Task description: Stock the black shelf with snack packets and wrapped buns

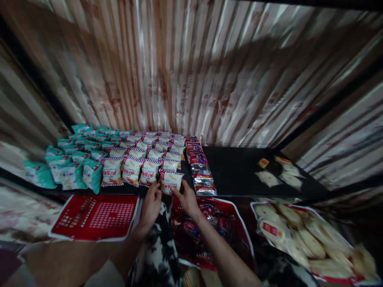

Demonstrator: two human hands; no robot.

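A small white snack bag (pixel 170 181) with a red-and-blue striped edge and red lettering stands at the front edge of the black shelf (pixel 233 171). At its lower left corner are the bent, pinched fingers of my left hand (pixel 152 204). My right hand (pixel 188 198) grips its right side, thumb in front. Rows of matching white bags (pixel 131 169) stand upright behind and to the left. Teal snack bags (pixel 72 175) fill the shelf's left end. Just right of the held bag runs a line of flat dark red packets (pixel 200 165).
Below the shelf are a red basket (pixel 112 215) at left, a red basket (pixel 247 239) of dark packets in the middle, and a basket of wrapped bread (pixel 308 239) at right. Several pale packets (pixel 267 178) lie on the shelf's right. Corrugated sheeting (pixel 179 71) stands behind.
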